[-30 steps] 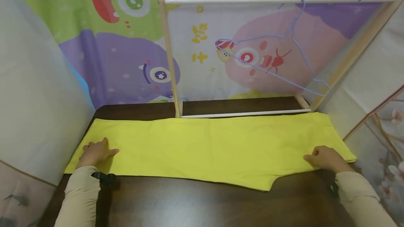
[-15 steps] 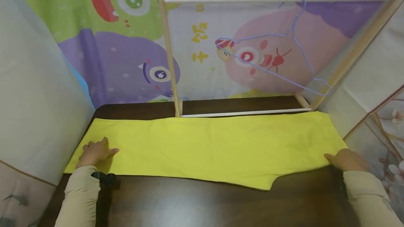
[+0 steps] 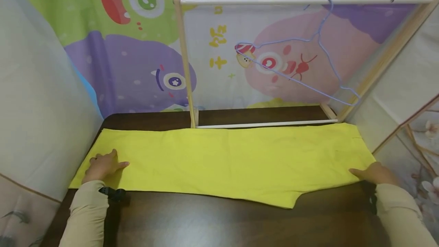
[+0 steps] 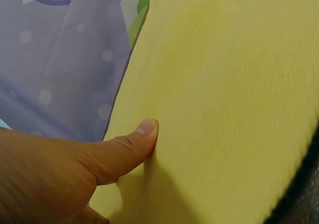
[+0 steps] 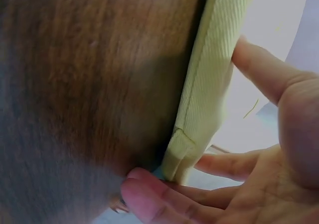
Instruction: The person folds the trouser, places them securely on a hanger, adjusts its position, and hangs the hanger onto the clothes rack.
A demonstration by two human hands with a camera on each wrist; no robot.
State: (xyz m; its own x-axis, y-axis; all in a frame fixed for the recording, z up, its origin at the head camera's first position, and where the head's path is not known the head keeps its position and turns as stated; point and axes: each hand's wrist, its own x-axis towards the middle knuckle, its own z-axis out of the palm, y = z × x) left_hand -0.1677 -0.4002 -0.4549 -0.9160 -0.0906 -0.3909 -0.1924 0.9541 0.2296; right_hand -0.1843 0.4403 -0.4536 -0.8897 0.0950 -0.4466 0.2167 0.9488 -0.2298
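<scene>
A pair of yellow trousers, folded lengthwise, lies flat across the dark wooden table, leg ends to the left and waistband to the right. On the leg end, my left hand rests with fingers spread and thumb pointing right; the left wrist view shows its thumb touching the ribbed-looking cloth. My right hand is at the near waistband corner. In the right wrist view its thumb touches the cloth, while the rather straight fingers lie around the corner of the waistband.
Behind the trousers stands a rack with wooden side posts and a white top bar. A light blue wire hanger hangs from that bar. A cartoon-print curtain covers the back, and pale cloth panels flank the table.
My right hand has moved right along the near edge, from on the cloth to the waistband corner. My left hand and the trousers stay where they were.
</scene>
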